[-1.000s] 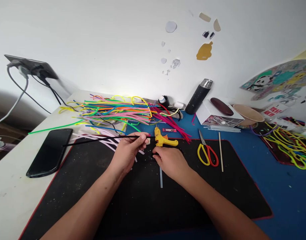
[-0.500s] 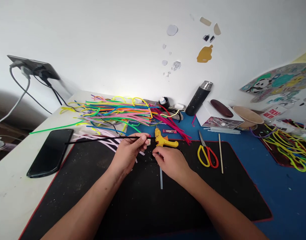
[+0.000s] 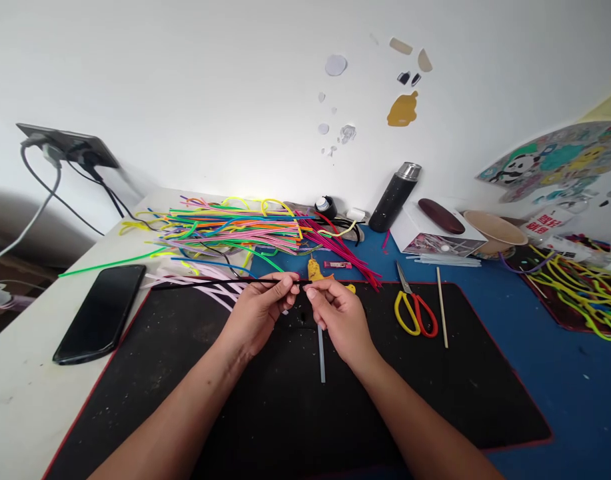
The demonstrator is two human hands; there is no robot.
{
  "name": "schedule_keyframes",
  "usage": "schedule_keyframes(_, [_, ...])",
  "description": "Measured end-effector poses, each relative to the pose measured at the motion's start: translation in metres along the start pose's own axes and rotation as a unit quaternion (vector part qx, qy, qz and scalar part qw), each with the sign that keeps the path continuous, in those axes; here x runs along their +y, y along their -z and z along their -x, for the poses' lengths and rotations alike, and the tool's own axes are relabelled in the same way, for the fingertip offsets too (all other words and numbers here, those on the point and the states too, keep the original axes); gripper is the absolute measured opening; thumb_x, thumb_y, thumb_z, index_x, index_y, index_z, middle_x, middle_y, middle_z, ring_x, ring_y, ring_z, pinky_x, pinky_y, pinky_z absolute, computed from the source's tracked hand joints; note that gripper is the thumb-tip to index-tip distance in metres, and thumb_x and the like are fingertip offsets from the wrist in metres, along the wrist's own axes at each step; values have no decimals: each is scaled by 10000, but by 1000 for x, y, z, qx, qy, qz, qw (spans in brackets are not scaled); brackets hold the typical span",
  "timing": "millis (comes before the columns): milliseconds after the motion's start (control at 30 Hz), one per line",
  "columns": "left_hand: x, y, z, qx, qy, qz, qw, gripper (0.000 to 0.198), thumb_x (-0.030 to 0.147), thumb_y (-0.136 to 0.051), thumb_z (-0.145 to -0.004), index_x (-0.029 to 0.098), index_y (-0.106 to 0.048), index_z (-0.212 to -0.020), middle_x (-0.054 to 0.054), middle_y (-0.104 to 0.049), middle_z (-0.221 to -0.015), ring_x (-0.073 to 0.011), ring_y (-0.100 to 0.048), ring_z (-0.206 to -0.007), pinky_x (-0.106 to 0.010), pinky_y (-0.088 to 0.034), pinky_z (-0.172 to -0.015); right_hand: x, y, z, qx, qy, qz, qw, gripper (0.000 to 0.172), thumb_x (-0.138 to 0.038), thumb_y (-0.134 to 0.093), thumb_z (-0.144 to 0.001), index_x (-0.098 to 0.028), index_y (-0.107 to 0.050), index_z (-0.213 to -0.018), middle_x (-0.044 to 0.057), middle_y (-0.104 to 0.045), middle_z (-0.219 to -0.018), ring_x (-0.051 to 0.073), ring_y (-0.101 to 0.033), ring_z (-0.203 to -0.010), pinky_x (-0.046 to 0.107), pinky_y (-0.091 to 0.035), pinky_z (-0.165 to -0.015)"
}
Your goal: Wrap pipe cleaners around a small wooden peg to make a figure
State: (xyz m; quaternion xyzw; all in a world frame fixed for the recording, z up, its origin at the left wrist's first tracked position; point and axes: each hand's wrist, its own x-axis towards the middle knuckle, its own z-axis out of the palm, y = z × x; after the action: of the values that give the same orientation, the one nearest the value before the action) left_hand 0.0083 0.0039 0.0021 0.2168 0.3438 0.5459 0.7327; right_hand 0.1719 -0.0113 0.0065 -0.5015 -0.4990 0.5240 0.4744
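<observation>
A thin black pipe cleaner (image 3: pixel 200 283) stretches leftward from my left hand (image 3: pixel 261 303), which pinches it between thumb and fingers near its right end. My right hand (image 3: pixel 339 313) is closed at that same end, thumb against fingertips, almost touching the left fingers. Just behind the right hand lies a yellow glue gun (image 3: pixel 315 270), mostly covered by it. A translucent glue stick (image 3: pixel 322 357) shows below the gun, beside my right wrist. On the black mat (image 3: pixel 285 413), a small dark bit (image 3: pixel 303 319) sits between the hands.
Colourful pipe cleaners (image 3: pixel 235 227) are heaped at the back. A phone (image 3: pixel 101 313) lies left. Scissors (image 3: pixel 414 307) and a pale stick (image 3: pixel 442 307) lie right. A black flask (image 3: pixel 395 197), a white box (image 3: pixel 430 233) and a bowl (image 3: pixel 495 230) stand behind; more pipe cleaners (image 3: pixel 580 293) lie far right.
My right hand has come up from the mat beside the glue gun to the pipe cleaner's right end, now covering much of the gun. My left hand keeps its pinch.
</observation>
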Motion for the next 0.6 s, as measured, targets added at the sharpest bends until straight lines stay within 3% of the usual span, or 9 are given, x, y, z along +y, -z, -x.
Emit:
schedule_keyframes(167, [0, -3, 2, 0, 9, -12, 1000, 358, 328, -1009, -636, 98, -844, -855, -57, -732, -724, -87, -603, -627, -177, -493, -602, 4, -3, -3, 9, -5, -80, 997, 289, -467, -790, -869, -202, -694, -933, -80, -504, -581, 83, -420, -457, 228, -320, -441])
schedule_keyframes(600, [-1, -4, 2, -4, 21, -31, 999, 352, 343, -999, -649, 106, -840, -854, -57, -727, -726, -98, -593, -641, -203, -477, -613, 4, -4, -4, 4, 1, -106, 994, 267, -441, -783, -885, -193, -731, -969, -78, -505, -572, 81, -413, -458, 229, -308, -442])
